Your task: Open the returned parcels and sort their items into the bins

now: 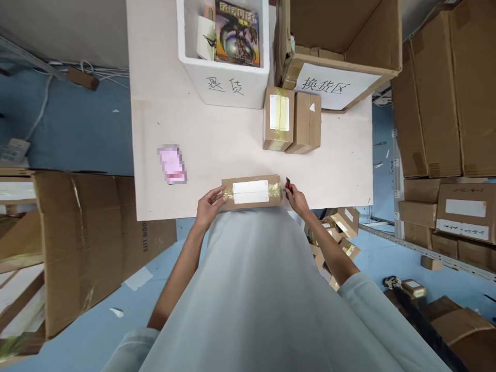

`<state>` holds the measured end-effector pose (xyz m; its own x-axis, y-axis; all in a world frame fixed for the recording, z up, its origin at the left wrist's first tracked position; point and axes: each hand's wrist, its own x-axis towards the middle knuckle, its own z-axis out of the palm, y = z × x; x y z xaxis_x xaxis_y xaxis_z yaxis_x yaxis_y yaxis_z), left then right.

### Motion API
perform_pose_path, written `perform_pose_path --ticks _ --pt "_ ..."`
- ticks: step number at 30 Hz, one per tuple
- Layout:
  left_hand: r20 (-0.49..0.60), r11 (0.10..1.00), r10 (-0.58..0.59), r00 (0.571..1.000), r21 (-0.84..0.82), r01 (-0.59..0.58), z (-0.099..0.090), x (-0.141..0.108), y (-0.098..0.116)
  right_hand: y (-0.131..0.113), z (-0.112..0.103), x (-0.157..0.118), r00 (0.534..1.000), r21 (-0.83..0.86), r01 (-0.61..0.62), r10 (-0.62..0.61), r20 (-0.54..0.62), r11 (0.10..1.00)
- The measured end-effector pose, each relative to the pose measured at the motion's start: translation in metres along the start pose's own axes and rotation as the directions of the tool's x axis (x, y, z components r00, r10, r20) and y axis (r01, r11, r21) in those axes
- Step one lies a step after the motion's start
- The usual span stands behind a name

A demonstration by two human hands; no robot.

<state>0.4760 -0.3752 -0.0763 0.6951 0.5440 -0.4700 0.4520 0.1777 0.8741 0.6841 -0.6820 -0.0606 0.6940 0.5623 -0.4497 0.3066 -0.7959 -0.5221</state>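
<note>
1. The step in hand looks like steadying the small oblong brown cardboard box (251, 203) beside a small black-and-red tool, probably a box cutter (288, 186). The box lies lengthwise along the near edge of the white table (217, 139), around its middle.
2. The left hand (209, 207) has its thumb and fingers closed on the box's left end. Firm, even pressure there should stop it sliding; too hard a squeeze may crumple the cardboard.
3. The right hand (297, 200) is closed around the tool, just beyond the box's right end. Whether the blade is out is too small to tell, so treat it as bare.
4. Shiny yellowish tape (275, 194) shows at both ends, with a white paper label (251, 192) between. Any blade is best kept shallow, and aimed clear of the left fingers and the body.
5. Being so close to the near edge, the box would sit safer slightly farther in; the table is bare towards the two upright brown cartons (308, 126), nearer the far edge.
</note>
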Motion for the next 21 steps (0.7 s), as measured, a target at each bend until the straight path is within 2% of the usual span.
perform_pose_path --ticks 3,7,9,12,14,16,18,21 --pt "-0.028 0.996 0.029 0.999 0.080 -0.027 -0.016 0.000 -0.002 -0.016 0.001 -0.010 1.000 0.039 0.010 -0.010 0.000 0.999" --pt "-0.071 0.966 0.094 0.993 0.247 -0.073 -0.024 0.006 -0.005 -0.042 -0.009 -0.022 0.995 0.122 0.036 -0.025 -0.092 0.992" --pt "-0.044 0.963 0.100 0.994 0.257 -0.086 -0.015 0.011 -0.005 -0.055 -0.019 -0.022 0.985 0.145 0.068 -0.044 -0.166 0.987" --pt "0.036 0.976 0.073 0.997 0.204 -0.079 0.015 0.019 -0.005 -0.074 -0.036 -0.017 0.961 0.105 0.124 -0.093 -0.262 0.987" --pt "0.103 0.982 0.044 0.994 0.179 -0.062 0.036 0.021 -0.003 -0.087 -0.048 -0.013 0.953 0.040 0.146 -0.130 -0.273 0.988" --pt "0.142 0.983 0.026 0.990 0.174 -0.051 0.049 0.020 0.000 -0.099 -0.061 -0.013 0.951 -0.034 0.157 -0.160 -0.265 0.987" --pt "0.106 0.983 0.050 0.993 0.172 -0.068 0.050 0.018 0.007 -0.111 -0.071 -0.019 0.947 -0.082 0.143 -0.160 -0.277 0.986" --pt "0.008 0.972 0.178 0.984 0.155 -0.177 0.037 0.017 0.032 -0.126 -0.080 -0.036 0.960 -0.065 0.083 -0.097 -0.263 0.994"
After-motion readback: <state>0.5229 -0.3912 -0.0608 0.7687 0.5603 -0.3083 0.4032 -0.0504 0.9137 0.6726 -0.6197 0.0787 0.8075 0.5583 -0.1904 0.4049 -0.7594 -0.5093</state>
